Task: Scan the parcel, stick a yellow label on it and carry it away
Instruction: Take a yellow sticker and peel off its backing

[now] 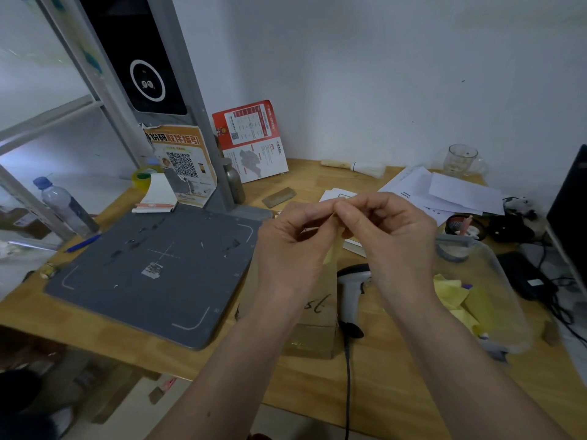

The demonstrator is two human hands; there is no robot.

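A: So, where's the parcel?

B: On the counter, directly under both hands, partly hidden by them.

A: How does it look?

B: Brown cardboard, with dark handwriting on top.

A: And the hands?

B: The left hand and right hand meet fingertip to fingertip, pinching a small yellow label between them.

A: Around it?

B: A scanner lies at 3 o'clock of the parcel, with a clear tub of yellow labels beyond; a grey pad at 9 o'clock.
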